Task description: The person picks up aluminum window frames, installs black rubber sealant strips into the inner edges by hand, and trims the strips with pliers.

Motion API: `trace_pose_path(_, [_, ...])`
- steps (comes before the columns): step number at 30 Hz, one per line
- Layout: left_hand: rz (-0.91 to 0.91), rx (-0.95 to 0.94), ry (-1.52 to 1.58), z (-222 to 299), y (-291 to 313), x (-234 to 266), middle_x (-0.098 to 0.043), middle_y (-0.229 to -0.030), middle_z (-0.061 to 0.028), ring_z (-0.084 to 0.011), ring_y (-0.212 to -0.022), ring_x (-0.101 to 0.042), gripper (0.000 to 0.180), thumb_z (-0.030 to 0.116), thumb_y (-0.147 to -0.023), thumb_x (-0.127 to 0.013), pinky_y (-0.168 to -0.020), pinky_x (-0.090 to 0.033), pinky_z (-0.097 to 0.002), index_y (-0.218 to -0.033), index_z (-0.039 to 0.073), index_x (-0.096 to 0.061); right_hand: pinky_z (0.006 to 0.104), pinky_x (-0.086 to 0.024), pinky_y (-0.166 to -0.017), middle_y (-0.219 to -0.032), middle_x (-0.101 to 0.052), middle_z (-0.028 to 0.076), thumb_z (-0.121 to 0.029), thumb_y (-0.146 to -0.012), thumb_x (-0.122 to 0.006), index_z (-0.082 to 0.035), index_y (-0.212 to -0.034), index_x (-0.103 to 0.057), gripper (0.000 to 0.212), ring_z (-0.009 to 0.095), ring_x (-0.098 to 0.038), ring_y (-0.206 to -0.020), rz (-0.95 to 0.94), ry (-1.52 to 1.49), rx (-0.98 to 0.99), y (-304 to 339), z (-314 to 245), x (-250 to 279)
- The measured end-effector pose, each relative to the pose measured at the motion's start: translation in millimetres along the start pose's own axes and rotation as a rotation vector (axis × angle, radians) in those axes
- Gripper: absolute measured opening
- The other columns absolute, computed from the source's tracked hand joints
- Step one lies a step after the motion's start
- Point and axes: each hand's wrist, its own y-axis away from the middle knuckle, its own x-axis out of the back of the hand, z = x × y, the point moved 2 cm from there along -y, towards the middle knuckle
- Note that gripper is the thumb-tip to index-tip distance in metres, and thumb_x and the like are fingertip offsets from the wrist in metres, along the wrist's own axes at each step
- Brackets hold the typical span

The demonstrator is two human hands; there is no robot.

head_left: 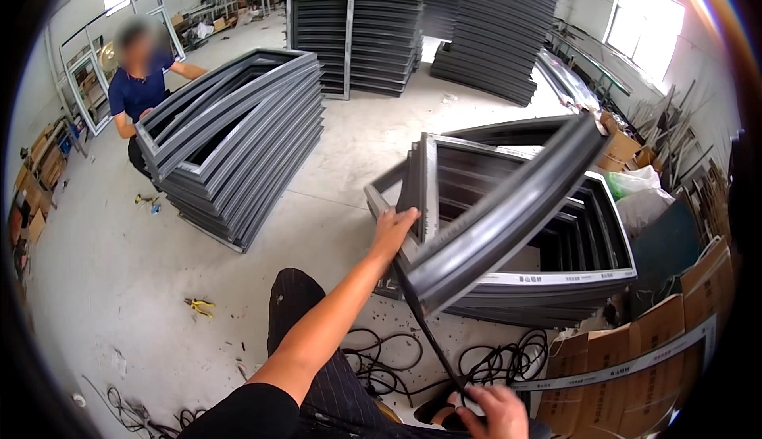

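My left hand [394,231] is closed on the corner of a dark grey metal window frame [512,201], which stands tilted over a stack of similar frames [556,279]. Pale protective film covers one of its edges. From near that corner a long black strip [429,332] runs down toward me, pulled straight. Its lower end is at my right hand [496,413], low in the picture, with the fingers closed around it. The upper part of the tilted frame is blurred.
Across the floor a co-worker [143,66] holds frames on another stack [246,145]. Tall frame stacks [357,42] stand behind. Black cables [508,360] lie near my feet, yellow-handled pliers [200,306] to the left. Cardboard [635,360] leans at the right.
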Motion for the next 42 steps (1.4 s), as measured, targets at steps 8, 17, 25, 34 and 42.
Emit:
trace_pose_path(8, [0.038, -0.290, -0.071, 44, -27, -30, -0.063, -0.090, -0.0096, -0.0262, -0.095, -0.054, 0.034, 0.031, -0.094, -0.045, -0.089, -0.031, -0.0387, -0.085, 0.004, -0.065, 0.0450, -0.039, -0.096, -0.119, -0.057, 0.018, -0.013, -0.079, -0.067, 0.000, -0.104, -0.064, 0.029, 0.036, -0.052, -0.112, 0.631, 0.522, 0.412, -222, -3, 65])
trace_pose_path(17, [-0.083, -0.330, -0.063, 62, -35, -30, -0.057, -0.075, -0.0095, -0.0294, -0.082, -0.053, 0.036, 0.030, -0.094, -0.044, -0.080, -0.037, -0.0429, -0.072, 0.004, -0.056, 0.0416, -0.039, -0.099, -0.127, -0.053, 0.021, -0.019, -0.092, -0.057, 0.000, -0.112, -0.063, 0.028, 0.036, -0.050, -0.117, 0.648, 0.465, -0.034, -184, 179, 7])
trace_pose_path(25, [-0.065, -0.417, 0.056, 50, -29, -4, -0.062, -0.090, -0.0086, -0.0272, -0.086, -0.053, 0.028, 0.024, -0.097, -0.045, -0.089, -0.038, -0.0356, -0.091, 0.004, -0.064, 0.0335, -0.044, -0.096, -0.120, -0.058, 0.012, -0.047, -0.089, -0.061, -0.002, -0.123, -0.055, 0.057, 0.023, -0.056, -0.111, 0.545, -1.113, -0.555, -282, 203, 6])
trace_pose_path(34, [0.101, -0.462, 0.047, 46, -33, 2, -0.060, -0.093, -0.0099, -0.0284, -0.096, -0.053, 0.018, 0.013, -0.090, -0.042, -0.090, -0.038, -0.0387, -0.093, 0.006, -0.059, 0.0452, -0.050, -0.090, -0.110, -0.065, 0.011, -0.050, -0.088, -0.055, -0.007, -0.117, -0.060, 0.052, 0.030, -0.063, -0.098, 0.433, -1.443, -0.509, -374, 219, 18])
trace_pose_path(42, [0.224, -0.407, 0.161, 28, 19, 55, -0.055, -0.088, -0.0090, -0.0291, -0.094, -0.050, 0.019, 0.016, -0.081, -0.042, -0.090, -0.035, -0.0389, -0.086, 0.005, -0.056, 0.0393, -0.053, -0.082, -0.103, -0.066, 0.008, -0.047, -0.091, -0.053, -0.008, -0.113, -0.061, 0.046, 0.025, -0.064, -0.091, 0.455, -1.395, -0.491, -345, 114, -9])
